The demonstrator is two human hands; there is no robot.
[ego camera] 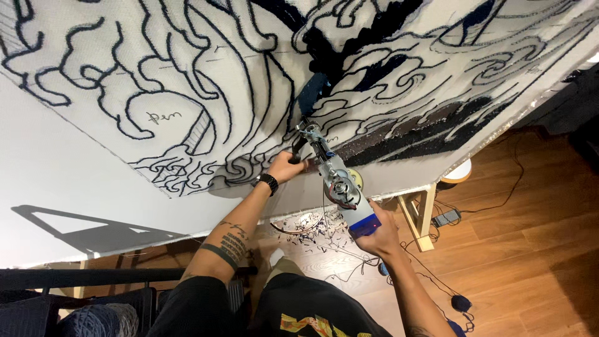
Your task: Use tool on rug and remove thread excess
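In the middle of the frame, the left hand (286, 167) is closing its fingers around the front handle of the tufting gun (334, 181). The right hand (377, 237) is gripping its rear, fingers wrapped. The gun's tip is touching the stretched cloth (187, 75).

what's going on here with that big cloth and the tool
A person holds a tufting gun against a large white cloth stretched on a wooden frame. The left hand grips the front handle, the right hand the rear. Dark blue outlines of swirling waves cover much of the cloth. Yarn scraps lie on the wooden floor.
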